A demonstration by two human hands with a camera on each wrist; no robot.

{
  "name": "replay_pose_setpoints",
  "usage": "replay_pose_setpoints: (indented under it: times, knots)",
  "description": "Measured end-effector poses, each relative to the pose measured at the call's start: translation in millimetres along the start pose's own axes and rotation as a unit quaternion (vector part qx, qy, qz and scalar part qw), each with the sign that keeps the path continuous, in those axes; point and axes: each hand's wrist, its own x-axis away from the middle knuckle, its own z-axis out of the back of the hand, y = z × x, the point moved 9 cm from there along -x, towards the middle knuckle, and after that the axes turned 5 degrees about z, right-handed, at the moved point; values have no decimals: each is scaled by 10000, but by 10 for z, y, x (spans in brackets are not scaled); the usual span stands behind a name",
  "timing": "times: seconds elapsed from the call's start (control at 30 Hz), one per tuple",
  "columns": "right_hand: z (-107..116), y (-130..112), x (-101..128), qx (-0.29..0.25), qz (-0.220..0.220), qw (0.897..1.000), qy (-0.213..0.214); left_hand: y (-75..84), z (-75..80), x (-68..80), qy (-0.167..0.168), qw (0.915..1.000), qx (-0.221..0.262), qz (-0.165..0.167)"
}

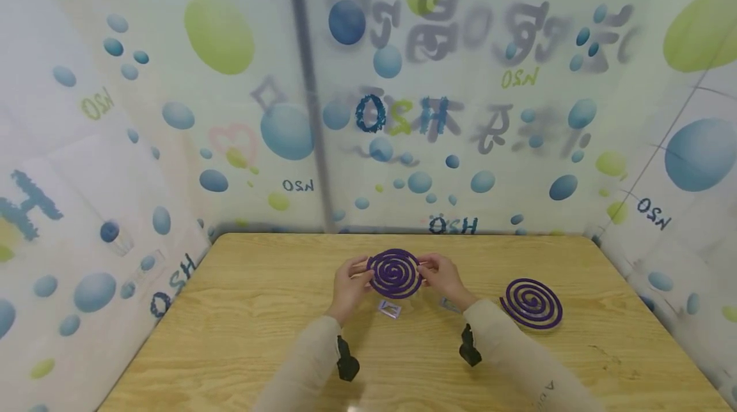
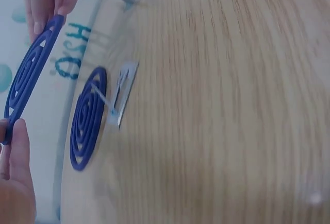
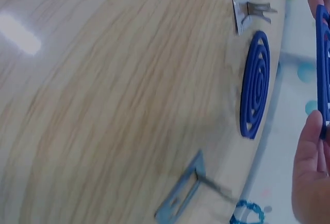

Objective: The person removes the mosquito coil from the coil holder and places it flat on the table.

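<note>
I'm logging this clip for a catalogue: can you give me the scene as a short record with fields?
Held item: purple spiral coil, lifted above the table
Left hand: pinches the coil's left edge
Right hand: pinches the coil's right edge
Other coil: second spiral coil, flat on the table to the right
Small parts: two metal stands, on the table under the hands
Surface: wooden table

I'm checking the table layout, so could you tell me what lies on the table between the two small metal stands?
In the head view, only bare wooden table shows between the stand under the held coil and the other stand, partly hidden by the right hand.
</note>
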Motion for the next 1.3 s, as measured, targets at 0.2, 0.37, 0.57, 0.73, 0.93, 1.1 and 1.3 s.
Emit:
replay_pose_setpoints:
  times: [0.2, 0.37, 0.57, 0.73, 0.93, 1.1, 1.3]
  knots:
    - [-249, -55, -61, -57, 148, 9996, 221, -12, 298, -48, 296, 9994, -150, -53]
    - [-395, -81, -130, -4, 127, 9994, 327, -26, 475, -83, 591, 9974, -397, -78]
    - [-599, -82, -207, -287, -84, 9990, 338, -67, 688, -90, 1120, 9894, -919, 29]
    - [-761, -84, -236, -203, -131, 9992, 319, -100, 829, -90, 1344, 9859, -996, 94]
    - [-921, -60, -247, -118, 1, 9996, 242, -179, 947, -91, 1394, 9870, -737, 322]
    - [-1001, -33, -252, -122, -89, 9994, 301, -269, 1005, -86, 1347, 9872, -637, 574]
    - [-1087, 10, -236, -89, -523, 9975, 469, -302, 1100, -65, 1598, 9837, -724, 392]
